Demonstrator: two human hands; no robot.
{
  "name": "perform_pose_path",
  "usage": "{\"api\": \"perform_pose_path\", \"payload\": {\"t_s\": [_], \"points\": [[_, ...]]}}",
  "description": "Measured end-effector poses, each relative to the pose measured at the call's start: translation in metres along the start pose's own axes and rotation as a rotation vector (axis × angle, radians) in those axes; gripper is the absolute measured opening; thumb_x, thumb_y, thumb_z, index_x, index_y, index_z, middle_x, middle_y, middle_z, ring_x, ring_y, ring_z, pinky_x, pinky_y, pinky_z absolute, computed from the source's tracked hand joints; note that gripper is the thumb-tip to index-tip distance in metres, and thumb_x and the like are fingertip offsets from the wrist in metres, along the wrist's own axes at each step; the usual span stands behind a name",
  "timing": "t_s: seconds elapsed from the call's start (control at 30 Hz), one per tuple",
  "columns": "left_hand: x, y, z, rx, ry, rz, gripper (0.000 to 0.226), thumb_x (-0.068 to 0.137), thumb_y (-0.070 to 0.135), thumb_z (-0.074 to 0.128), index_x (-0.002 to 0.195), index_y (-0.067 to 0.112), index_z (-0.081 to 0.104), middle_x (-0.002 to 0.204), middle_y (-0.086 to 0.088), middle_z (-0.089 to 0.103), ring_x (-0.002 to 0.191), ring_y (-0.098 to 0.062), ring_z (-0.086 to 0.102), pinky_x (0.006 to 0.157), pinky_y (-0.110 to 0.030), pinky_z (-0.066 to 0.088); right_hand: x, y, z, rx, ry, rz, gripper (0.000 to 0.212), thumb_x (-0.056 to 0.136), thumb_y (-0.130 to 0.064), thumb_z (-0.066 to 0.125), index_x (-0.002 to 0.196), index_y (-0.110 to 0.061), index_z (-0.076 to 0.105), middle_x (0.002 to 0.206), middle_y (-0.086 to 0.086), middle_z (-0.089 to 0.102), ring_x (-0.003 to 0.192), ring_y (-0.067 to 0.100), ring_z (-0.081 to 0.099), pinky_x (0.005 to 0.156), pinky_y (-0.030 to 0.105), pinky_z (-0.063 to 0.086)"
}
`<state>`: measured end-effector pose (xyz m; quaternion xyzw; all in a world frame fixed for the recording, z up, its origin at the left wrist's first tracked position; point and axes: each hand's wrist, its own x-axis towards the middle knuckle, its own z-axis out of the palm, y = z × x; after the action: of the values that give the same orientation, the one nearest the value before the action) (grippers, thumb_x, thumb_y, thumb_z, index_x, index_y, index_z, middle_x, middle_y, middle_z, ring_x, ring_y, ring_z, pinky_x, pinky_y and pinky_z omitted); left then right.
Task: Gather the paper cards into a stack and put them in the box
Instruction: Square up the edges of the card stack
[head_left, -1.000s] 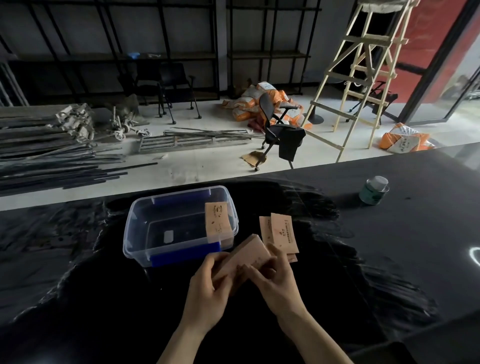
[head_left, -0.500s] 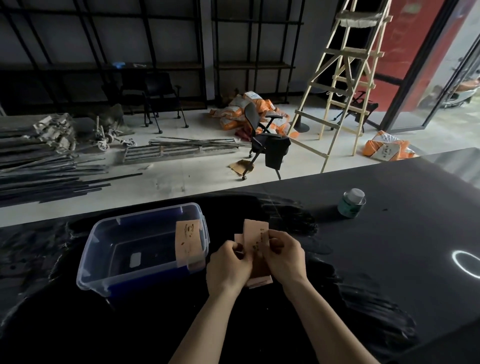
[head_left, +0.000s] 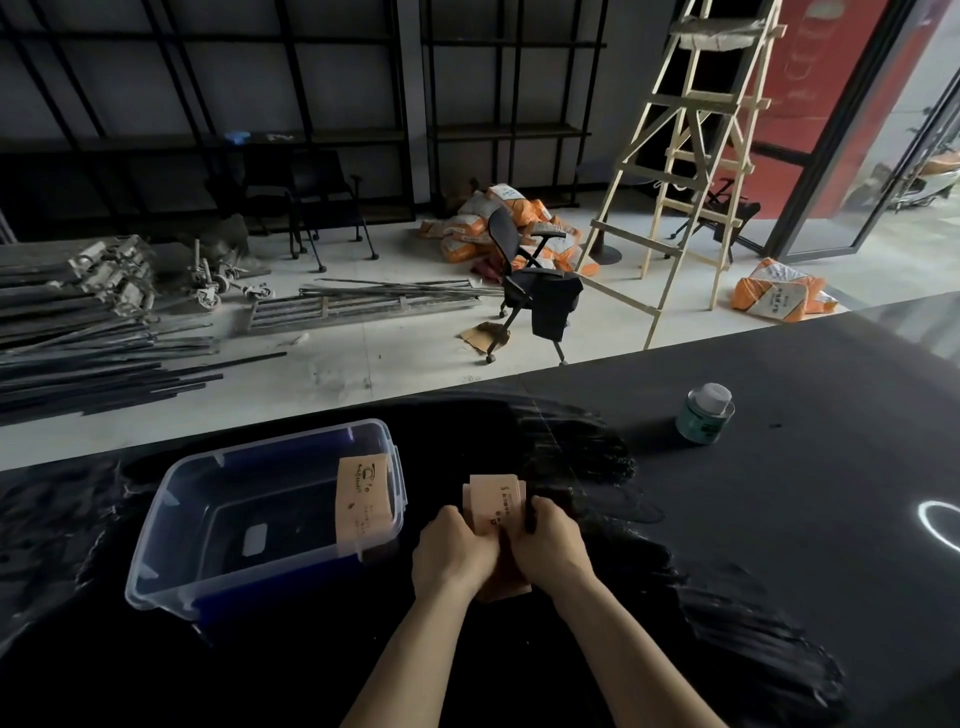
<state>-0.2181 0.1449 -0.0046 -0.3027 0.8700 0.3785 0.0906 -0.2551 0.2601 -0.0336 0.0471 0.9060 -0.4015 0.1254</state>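
Head view: loose cards once lying right of the box (head_left: 270, 514) are gone from the counter (head_left: 779, 519); both hands, left (head_left: 451, 552) and right (head_left: 551, 545), now clamp one squared stack (head_left: 493, 503) beside it. Boxing remains; one card (head_left: 364, 491) leans inside already.

A second ago I held the stack of pale pink paper cards (head_left: 494, 506) flat and angled, two loose cards lying beyond it. Now my left hand (head_left: 451, 552) and right hand (head_left: 551, 545) press it from both sides, upright, loose cards gathered in, just right of the clear plastic box (head_left: 156, 561).
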Motion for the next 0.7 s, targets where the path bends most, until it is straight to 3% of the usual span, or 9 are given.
{"api": "perform_pose_path", "payload": {"t_s": [0.1, 0.23, 0.33, 0.47, 0.5, 0.57, 0.7], "points": [[0.0, 0.0, 0.003, -0.032, -0.03, -0.024, 0.051, 0.09, 0.04, 0.066, 0.132, 0.012, 0.057, 0.13, -0.01, 0.066, 0.118, -0.029, 0.065, 0.087, -0.032, 0.049, -0.001, 0.005, 0.006, 0.042, -0.043, -0.014, 0.023, 0.098, -0.026, 0.053, 0.109, -0.011, 0.065, 0.112, 0.014, 0.067, 0.089, 0.025, 0.066, 0.079, 0.039, 0.056], [-0.006, -0.007, 0.003, -0.224, -0.035, -0.007, 0.053, 0.081, 0.035, 0.077, 0.126, 0.016, 0.056, 0.123, -0.008, 0.068, 0.111, -0.027, 0.066, 0.096, -0.04, 0.055, -0.014, 0.011, 0.007, 0.274, -0.037, -0.04, 0.031, 0.093, -0.027, 0.057, 0.123, -0.022, 0.063, 0.12, 0.01, 0.06, 0.096, 0.022, 0.067, 0.089, 0.047, 0.06], [-0.015, -0.014, 0.002, -0.451, -0.05, 0.067, 0.051, 0.076, 0.022, 0.085, 0.117, 0.021, 0.054, 0.119, -0.007, 0.067, 0.104, -0.023, 0.067, 0.091, -0.043, 0.061, -0.035, 0.012, 0.001, 0.514, -0.019, -0.071, 0.03, 0.095, -0.021, 0.063, 0.118, -0.039, 0.06, 0.121, 0.009, 0.058, 0.102, 0.025, 0.068, 0.086, 0.053, 0.062], [-0.048, -0.042, -0.026, -0.52, -0.081, 0.251, 0.059, 0.078, 0.011, 0.084, 0.12, 0.032, 0.049, 0.121, 0.003, 0.062, 0.103, -0.01, 0.067, 0.077, -0.024, 0.061, -0.072, 0.009, 0.002, 0.743, -0.073, -0.107, 0.05, 0.095, 0.006, 0.063, 0.13, -0.029, 0.057, 0.119, 0.007, 0.072, 0.108, 0.024, 0.071, 0.089, 0.046, 0.062], [-0.054, -0.051, -0.029, -0.522, -0.073, 0.305, 0.062, 0.079, 0.008, 0.083, 0.123, 0.035, 0.047, 0.12, 0.007, 0.063, 0.103, -0.006, 0.067, 0.077, -0.022, 0.06, -0.084, 0.01, 0.0, 0.72, -0.125, -0.137, 0.055, 0.094, 0.009, 0.062, 0.133, -0.028, 0.056, 0.119, 0.007, 0.073, 0.109, 0.022, 0.071, 0.089, 0.043, 0.062], [-0.083, -0.147, -0.097, -0.56, 0.062, 0.284, 0.069, 0.08, 0.004, 0.08, 0.13, 0.038, 0.046, 0.121, 0.013, 0.064, 0.107, 0.003, 0.065, 0.083, -0.019, 0.059, -0.137, -0.037, 0.08, 0.607, -0.364, -0.267, 0.062, 0.094, 0.014, 0.058, 0.139, -0.027, 0.053, 0.122, 0.007, 0.073, 0.112, 0.02, 0.071, 0.089, 0.036, 0.06], [-0.089, -0.173, -0.098, -0.535, 0.136, 0.306, 0.066, 0.083, -0.005, 0.075, 0.123, 0.042, 0.053, 0.12, 0.017, 0.062, 0.114, 0.016, 0.056, 0.088, -0.005, 0.048, -0.161, -0.048, 0.091, 0.512, -0.319, -0.432, 0.073, 0.093, 0.016, 0.054, 0.151, -0.025, 0.037, 0.13, -0.003, 0.068, 0.123, 0.018, 0.064, 0.096, 0.034, 0.057]]}}
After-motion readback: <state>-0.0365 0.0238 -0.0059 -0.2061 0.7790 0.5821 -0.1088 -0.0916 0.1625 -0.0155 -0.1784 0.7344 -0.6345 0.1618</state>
